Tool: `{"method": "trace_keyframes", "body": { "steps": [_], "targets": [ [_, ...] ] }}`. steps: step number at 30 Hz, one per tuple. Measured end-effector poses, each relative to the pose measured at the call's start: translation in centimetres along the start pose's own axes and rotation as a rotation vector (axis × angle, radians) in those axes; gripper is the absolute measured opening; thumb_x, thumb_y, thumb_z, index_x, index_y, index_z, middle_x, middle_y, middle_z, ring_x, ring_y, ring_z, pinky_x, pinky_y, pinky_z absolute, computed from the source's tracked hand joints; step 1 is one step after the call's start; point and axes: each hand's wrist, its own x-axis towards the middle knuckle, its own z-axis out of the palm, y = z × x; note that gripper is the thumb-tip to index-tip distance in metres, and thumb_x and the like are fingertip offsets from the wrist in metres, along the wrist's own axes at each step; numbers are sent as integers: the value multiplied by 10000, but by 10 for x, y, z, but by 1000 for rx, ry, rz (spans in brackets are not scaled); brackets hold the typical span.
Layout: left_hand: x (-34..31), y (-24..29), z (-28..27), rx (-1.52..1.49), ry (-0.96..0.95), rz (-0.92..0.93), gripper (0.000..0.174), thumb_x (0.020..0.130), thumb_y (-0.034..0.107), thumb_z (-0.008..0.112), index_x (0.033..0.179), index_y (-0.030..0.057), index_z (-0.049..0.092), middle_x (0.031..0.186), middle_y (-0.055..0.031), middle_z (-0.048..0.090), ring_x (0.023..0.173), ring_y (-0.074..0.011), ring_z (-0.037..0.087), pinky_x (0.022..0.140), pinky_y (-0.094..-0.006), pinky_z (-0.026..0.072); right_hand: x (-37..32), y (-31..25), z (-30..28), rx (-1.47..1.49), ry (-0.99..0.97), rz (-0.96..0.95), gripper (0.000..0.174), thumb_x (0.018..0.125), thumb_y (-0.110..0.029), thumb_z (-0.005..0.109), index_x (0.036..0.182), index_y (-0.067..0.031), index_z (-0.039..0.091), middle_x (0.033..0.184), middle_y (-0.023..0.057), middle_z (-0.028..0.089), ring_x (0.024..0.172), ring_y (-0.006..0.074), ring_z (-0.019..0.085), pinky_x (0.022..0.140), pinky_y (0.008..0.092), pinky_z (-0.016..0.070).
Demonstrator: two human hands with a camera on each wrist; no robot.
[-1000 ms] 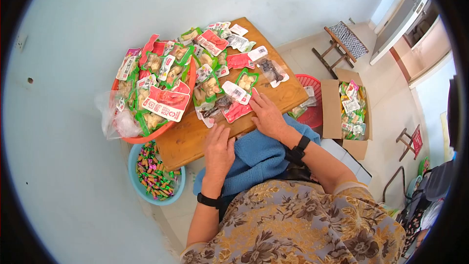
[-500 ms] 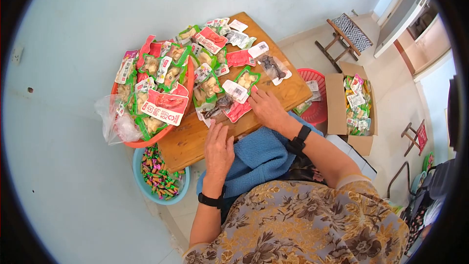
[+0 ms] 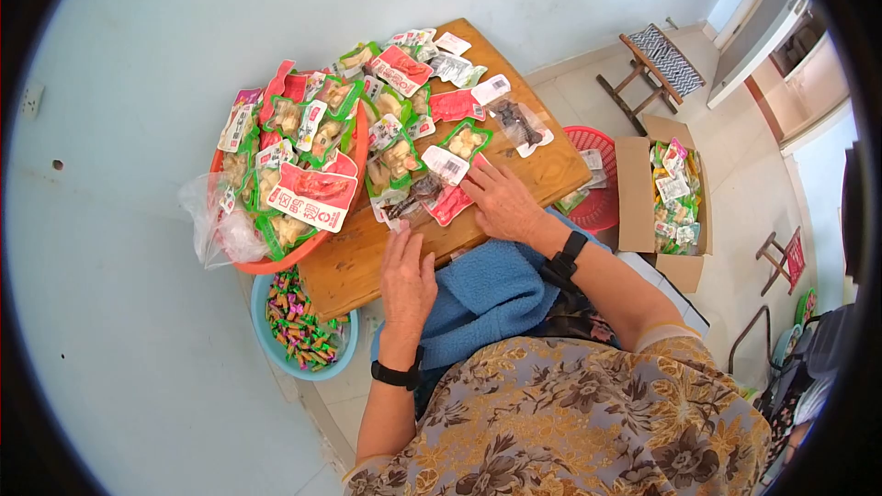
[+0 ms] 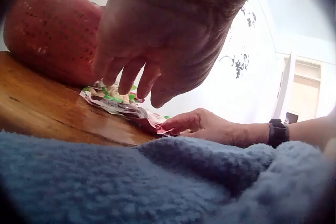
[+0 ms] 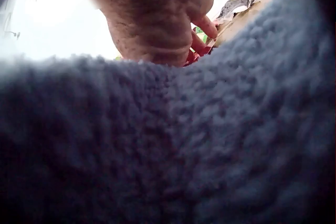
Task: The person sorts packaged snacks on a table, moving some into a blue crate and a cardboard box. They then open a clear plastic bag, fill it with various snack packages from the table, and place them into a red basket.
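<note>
My left hand (image 3: 408, 287) is at the table's (image 3: 344, 266) near edge, fingers extended, its fingertips by the clear end of a dark-food packet (image 3: 424, 187). In the left wrist view the left hand (image 4: 168, 35) hangs relaxed over the packets. My right hand (image 3: 507, 207) has its fingertips on or beside a red packet (image 3: 449, 206), thumb spread from the fingers. A white-labelled packet (image 3: 445, 165) and a green-edged one (image 3: 465, 140) lie just beyond. In the right wrist view the right hand (image 5: 157, 19) shows its palm side, fingers partly hidden by blue fleece.
A heaped orange-red basket (image 3: 217, 161) stands at the left with a clear bag (image 3: 209, 220). Below is a blue basin (image 3: 266, 344) of small wrapped pieces. A red basket (image 3: 602, 211), a carton (image 3: 634, 197) and a stool (image 3: 663, 60) stand right. Blue fleece (image 3: 478, 289) covers the lap.
The head view has shifted slightly. The left hand has moved a little up toward the packets; the right hand stays by the red packet, its fingers slightly shifted.
</note>
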Motion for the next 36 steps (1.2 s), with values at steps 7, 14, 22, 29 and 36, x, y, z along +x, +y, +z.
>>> {"method": "trace_keyframes", "body": {
  "steps": [7,14,22,29,36],
  "targets": [
    [1,-5,-1,-1,-4,-26,362,824,12,682,1175,-54,622,1395,-208,549,1279,-465,500,1088,-500,414,-1,6,10,-221,-84,-108,183,826,-158,600,976,-56,623,918,75,626,943,234,601,853,386,453],
    [-1,-6,-1,7,-7,-44,372,827,13,679,1188,-53,612,1392,-201,552,1281,-468,496,1087,-498,414,-1,7,8,-187,-38,-115,90,833,-165,579,850,-80,605,842,68,616,891,223,603,849,380,447],
    [0,-4,-1,12,1,-50,373,820,21,685,1178,-65,622,1335,-251,573,1271,-438,514,1089,-464,412,3,1,-5,-28,120,-134,100,819,-153,566,851,-58,576,861,92,598,895,252,595,873,405,466],
    [2,-2,-2,4,14,-39,465,822,13,683,1273,-50,585,1325,-261,572,1284,-445,500,1090,-472,407,9,-4,-25,151,255,-125,240,778,-75,590,1009,-15,617,943,132,606,947,296,604,903,435,488],
    [11,13,-6,-522,117,-197,502,868,86,740,1322,-41,569,1267,-176,637,1171,-293,615,1021,-384,468,7,-17,-47,654,236,278,177,824,-9,630,990,-36,687,835,163,674,774,333,665,707,421,535]
  ]
}}
